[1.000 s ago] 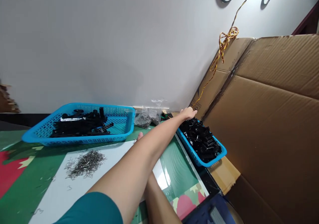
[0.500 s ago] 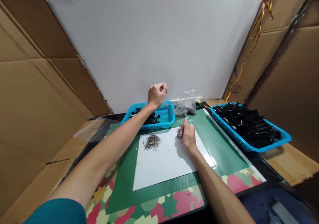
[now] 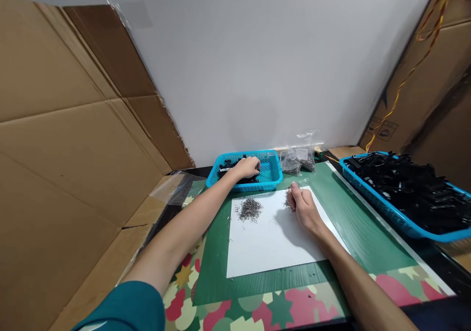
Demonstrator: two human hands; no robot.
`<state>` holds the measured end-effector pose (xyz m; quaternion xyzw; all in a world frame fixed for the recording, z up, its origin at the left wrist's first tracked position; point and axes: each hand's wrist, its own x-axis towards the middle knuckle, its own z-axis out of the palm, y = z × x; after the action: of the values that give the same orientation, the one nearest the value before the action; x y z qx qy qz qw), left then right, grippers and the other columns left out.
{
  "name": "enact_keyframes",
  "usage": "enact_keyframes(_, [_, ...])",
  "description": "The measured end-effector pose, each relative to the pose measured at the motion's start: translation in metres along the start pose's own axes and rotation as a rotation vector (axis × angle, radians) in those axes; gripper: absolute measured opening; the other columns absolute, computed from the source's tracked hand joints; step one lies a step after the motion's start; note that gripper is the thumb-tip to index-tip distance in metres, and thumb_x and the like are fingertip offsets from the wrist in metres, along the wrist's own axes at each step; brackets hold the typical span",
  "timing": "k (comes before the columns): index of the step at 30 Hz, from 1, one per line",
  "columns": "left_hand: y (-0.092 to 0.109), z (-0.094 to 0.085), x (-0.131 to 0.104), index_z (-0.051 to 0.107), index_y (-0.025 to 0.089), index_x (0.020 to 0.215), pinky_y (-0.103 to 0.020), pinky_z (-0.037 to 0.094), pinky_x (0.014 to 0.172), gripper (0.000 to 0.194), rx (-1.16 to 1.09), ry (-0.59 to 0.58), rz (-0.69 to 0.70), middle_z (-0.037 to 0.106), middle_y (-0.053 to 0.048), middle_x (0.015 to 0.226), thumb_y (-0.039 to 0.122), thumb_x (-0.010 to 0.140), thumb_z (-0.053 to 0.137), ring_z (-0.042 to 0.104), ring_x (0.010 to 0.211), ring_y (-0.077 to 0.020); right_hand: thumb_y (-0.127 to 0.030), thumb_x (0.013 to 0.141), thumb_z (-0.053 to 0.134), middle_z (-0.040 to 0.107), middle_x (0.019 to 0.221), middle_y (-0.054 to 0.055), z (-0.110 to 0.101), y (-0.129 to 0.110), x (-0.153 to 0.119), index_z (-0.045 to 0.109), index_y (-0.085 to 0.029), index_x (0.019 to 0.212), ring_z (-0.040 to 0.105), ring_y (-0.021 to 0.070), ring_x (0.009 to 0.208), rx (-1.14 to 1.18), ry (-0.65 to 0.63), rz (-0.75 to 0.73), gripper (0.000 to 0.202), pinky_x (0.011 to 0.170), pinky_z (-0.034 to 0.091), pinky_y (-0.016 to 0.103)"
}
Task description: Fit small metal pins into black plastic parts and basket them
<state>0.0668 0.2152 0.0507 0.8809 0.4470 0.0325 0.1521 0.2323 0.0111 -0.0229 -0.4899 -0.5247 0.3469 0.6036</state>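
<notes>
My left hand [image 3: 247, 168] is down in the near blue basket [image 3: 273, 186], over small black plastic parts [image 3: 227, 165]. Its fingers curl downward and closed; what they hold, if anything, is hidden. On the right, my right hand [image 3: 304, 206] is closed with the thumb on top, beside a second pile of small metal pieces [image 3: 287, 198] that it partly covers. Whatever sits in its fingers cannot be made out. Between the arms, a heap of thin metal pieces [image 3: 250, 209] lies on a white sheet [image 3: 265, 252], with a few strays around it.
A larger blue basket [image 3: 401, 223] at the right is heaped with black plastic parts [image 3: 412, 184]. Clear bags of metal pieces [image 3: 307, 163] stand against the white wall [image 3: 221, 66]. Under the sheet lies a green mat [image 3: 364, 223]. Cardboard panels [image 3: 66, 140] flank the table.
My left hand has come down from above the near basket into it. My right hand stays by the right pile. The camera view has turned left.
</notes>
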Motion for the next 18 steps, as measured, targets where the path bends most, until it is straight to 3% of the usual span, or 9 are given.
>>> enact_keyframes(4, [0.001,-0.004,-0.003,0.069,0.017,0.125,-0.045,0.061,0.095,0.028,-0.136,0.186,0.058,0.07,-0.01,0.127,0.035,0.104,0.068,0.07,0.109,-0.0241,-0.074,0.103,0.033,0.047,0.053,0.0,-0.001,-0.01,-0.004,0.05,-0.023,0.057,0.043,0.0145,0.052,0.045,-0.103,-0.003,0.071,0.053,0.036,0.029])
enact_keyframes(8, [0.004,-0.03,-0.015,0.067,0.017,0.106,-0.033,0.058,0.091,0.017,-0.334,0.504,0.1,0.075,-0.008,0.107,0.033,0.104,0.063,0.073,0.097,-0.0196,-0.076,0.101,0.039,0.059,0.062,0.003,-0.003,-0.019,-0.004,0.06,-0.02,0.067,0.054,0.0158,0.055,0.091,-0.21,0.037,0.068,0.053,0.043,0.028])
enact_keyframes(10, [0.007,-0.043,-0.029,0.059,0.019,0.111,-0.029,0.058,0.086,0.021,-0.431,0.632,0.117,0.074,-0.009,0.115,0.039,0.106,0.056,0.074,0.094,-0.0171,-0.074,0.1,0.044,0.056,0.059,0.0,-0.007,-0.021,-0.003,0.061,-0.02,0.068,0.05,0.014,0.049,0.086,-0.281,0.093,0.065,0.049,0.04,0.027])
enact_keyframes(12, [0.012,-0.048,-0.05,0.049,0.023,0.116,-0.028,0.059,0.079,0.025,-0.527,0.678,0.137,0.074,-0.009,0.117,0.046,0.109,0.045,0.076,0.087,-0.0153,-0.068,0.099,0.051,0.051,0.054,-0.003,-0.012,-0.021,-0.002,0.062,-0.02,0.067,0.041,0.0112,0.044,0.021,-0.375,0.134,0.059,0.045,0.031,0.025])
enact_keyframes(14, [0.02,-0.042,-0.078,0.043,0.026,0.115,-0.027,0.058,0.067,0.03,-0.788,0.584,0.188,0.076,-0.005,0.105,0.054,0.107,0.047,0.076,0.073,-0.0155,-0.056,0.093,0.067,0.05,0.051,-0.004,-0.016,-0.019,-0.002,0.066,-0.019,0.066,0.037,0.0099,0.045,-0.085,-0.464,0.141,0.046,0.044,0.024,0.025])
enact_keyframes(16, [0.029,-0.027,-0.111,0.041,0.028,0.11,-0.024,0.049,0.049,0.04,-1.051,0.37,0.18,0.074,0.002,0.083,0.061,0.1,0.061,0.07,0.055,-0.0158,-0.04,0.082,0.08,0.052,0.05,-0.005,-0.019,-0.017,-0.002,0.071,-0.018,0.068,0.038,0.0096,0.045,-0.165,-0.512,0.131,0.027,0.045,0.023,0.024])
enact_keyframes(18, [0.037,-0.005,-0.141,0.043,0.028,0.107,-0.02,0.039,0.04,0.041,-1.14,0.164,0.119,0.067,0.006,0.068,0.06,0.097,0.067,0.061,0.044,-0.0134,-0.029,0.075,0.083,0.051,0.047,-0.007,-0.019,-0.014,-0.002,0.076,-0.018,0.071,0.037,0.0095,0.043,-0.194,-0.522,0.12,0.014,0.045,0.022,0.024])
